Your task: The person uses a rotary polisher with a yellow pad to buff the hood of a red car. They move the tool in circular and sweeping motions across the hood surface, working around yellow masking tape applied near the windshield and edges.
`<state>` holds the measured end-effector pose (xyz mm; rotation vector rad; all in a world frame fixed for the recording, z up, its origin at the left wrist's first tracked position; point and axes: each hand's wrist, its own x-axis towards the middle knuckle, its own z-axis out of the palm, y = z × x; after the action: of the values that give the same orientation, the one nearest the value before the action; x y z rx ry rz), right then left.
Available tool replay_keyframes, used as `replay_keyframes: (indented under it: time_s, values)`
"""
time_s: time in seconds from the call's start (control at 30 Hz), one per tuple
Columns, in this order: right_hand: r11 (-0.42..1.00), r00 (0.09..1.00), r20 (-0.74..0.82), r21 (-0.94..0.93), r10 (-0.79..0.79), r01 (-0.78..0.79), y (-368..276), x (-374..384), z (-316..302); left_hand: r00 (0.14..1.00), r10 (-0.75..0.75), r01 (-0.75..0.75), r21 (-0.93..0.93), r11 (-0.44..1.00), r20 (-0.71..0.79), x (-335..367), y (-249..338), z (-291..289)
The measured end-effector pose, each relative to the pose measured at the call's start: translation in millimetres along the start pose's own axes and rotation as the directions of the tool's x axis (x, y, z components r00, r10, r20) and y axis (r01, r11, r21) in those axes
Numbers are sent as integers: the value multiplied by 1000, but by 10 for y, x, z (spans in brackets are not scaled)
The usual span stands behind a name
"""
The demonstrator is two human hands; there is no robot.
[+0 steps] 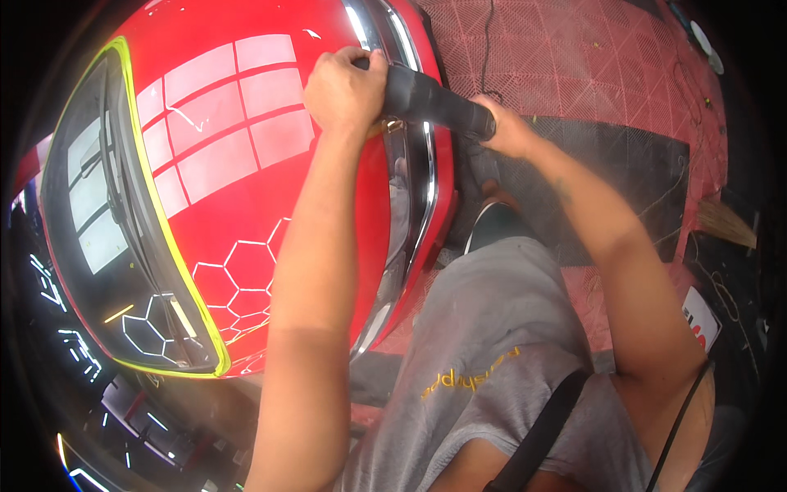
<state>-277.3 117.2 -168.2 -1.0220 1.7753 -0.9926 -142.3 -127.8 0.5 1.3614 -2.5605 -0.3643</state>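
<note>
A long black polisher (438,100) lies across the front edge of the red car hood (320,189), close to the chrome trim (428,189). My left hand (344,90) is closed around its head end, over the hood. The rear end of the body is gripped by my right hand (507,129), out beyond the bumper. Whatever pad sits under the tool's head is hidden by the tool and my left hand. Bright window and hexagon lamp reflections show on the glossy red paint.
Yellow-green masking tape (152,176) borders the windshield (94,205) and its wipers. A dark cord (489,45) lies on the red floor tiles (557,57). There is a black mat (607,172) beside my legs, and broom bristles (725,223) show at the far right.
</note>
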Motion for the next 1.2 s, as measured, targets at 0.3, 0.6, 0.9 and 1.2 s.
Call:
replay_keyframes:
  time_s: [0.3,0.6,0.9,1.2]
  values:
    - [996,996,29,27,83,-83,-98,-1540,936,998,38,-41,-74,996,-40,-1837,-383,-351]
    - [985,998,-47,-168,36,-43,-190,-2826,2050,983,117,-140,-164,977,-144,-3515,-1065,-765]
    - [976,999,-33,-216,-42,34,-500,-3289,2562,962,52,-125,-261,957,-269,-4257,-1699,-1103]
    - [939,987,56,-303,-154,164,-1257,-2963,2420,945,-204,76,-434,898,-255,-3690,-2171,-1552]
